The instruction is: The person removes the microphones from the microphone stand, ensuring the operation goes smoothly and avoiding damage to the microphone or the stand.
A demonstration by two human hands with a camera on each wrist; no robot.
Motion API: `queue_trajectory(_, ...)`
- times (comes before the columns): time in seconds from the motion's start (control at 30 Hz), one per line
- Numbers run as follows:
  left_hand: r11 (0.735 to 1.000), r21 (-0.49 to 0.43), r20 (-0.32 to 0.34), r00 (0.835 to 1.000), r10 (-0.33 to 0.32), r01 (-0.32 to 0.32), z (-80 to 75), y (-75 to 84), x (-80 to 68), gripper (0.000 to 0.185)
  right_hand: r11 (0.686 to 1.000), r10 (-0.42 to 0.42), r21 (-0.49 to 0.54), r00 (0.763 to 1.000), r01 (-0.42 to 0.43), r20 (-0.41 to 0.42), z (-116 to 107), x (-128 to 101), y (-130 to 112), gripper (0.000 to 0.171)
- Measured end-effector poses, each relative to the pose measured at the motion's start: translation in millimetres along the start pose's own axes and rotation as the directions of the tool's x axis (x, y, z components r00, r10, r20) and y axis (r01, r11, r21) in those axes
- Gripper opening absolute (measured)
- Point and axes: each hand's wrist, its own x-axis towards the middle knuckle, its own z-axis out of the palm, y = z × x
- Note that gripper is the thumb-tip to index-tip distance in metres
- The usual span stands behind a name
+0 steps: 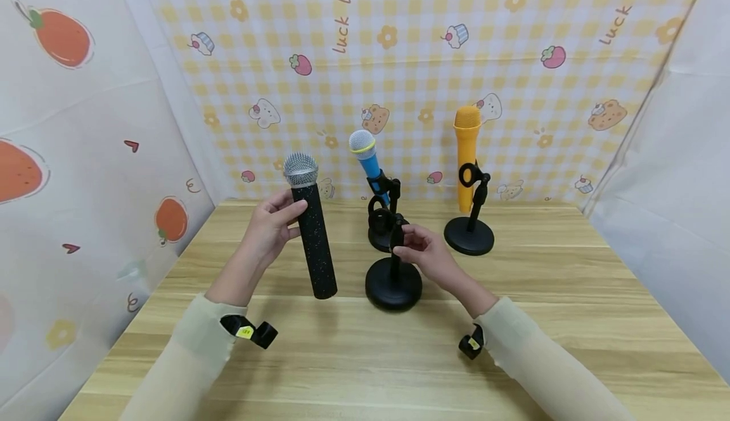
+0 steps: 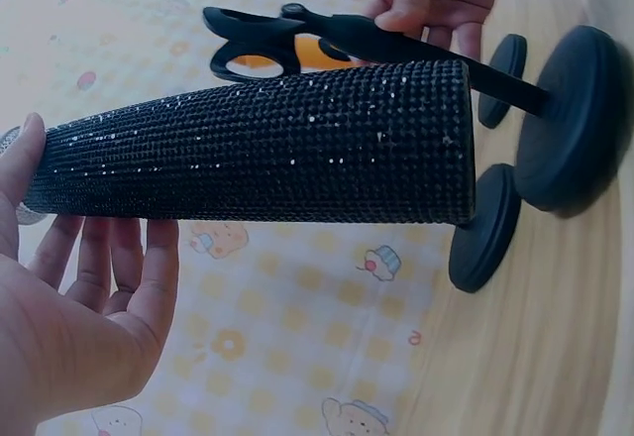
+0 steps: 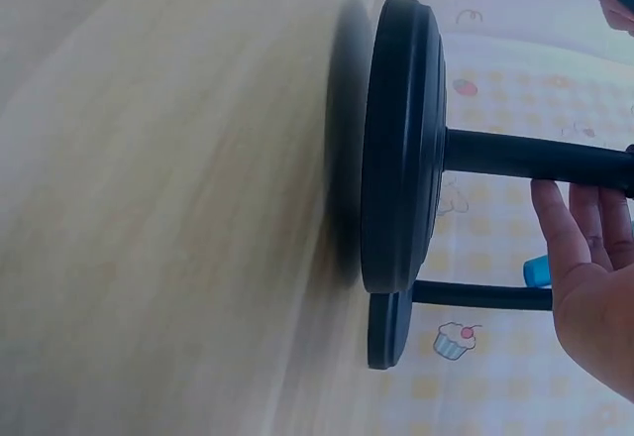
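Note:
My left hand (image 1: 269, 227) pinches a black, glittering microphone (image 1: 317, 243) just below its silver mesh head. The microphone is tilted, head up, in front of the stands; the left wrist view shows its studded handle (image 2: 277, 149) close up, thumb on one side and fingers on the other. With the right hand (image 1: 428, 253) I hold the post of a black microphone stand (image 1: 393, 284), thumb and fingers around it below the clip. That stand's ring clip (image 1: 379, 217) holds nothing. In the right wrist view, the round base (image 3: 401, 149) is upright to the table with a dark shadow beside it.
Behind the held stand, a blue microphone (image 1: 369, 164) with a white mesh head leans in a second stand. Farther right, an orange microphone (image 1: 466, 148) stands upright behind a third stand (image 1: 469, 236). A patterned cloth (image 1: 399, 85) hangs behind the wooden table (image 1: 365, 370).

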Motion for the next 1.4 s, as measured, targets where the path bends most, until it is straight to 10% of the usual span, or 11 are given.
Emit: queue_trajectory(1.4,0.937,0.212,-0.117,0.959,-0.258,0.278,-70.5,-18.7,-36.7,0.01,0.998,-0.043,0.052,0.999,0.043,-0.01,45,43,-26,0.045)
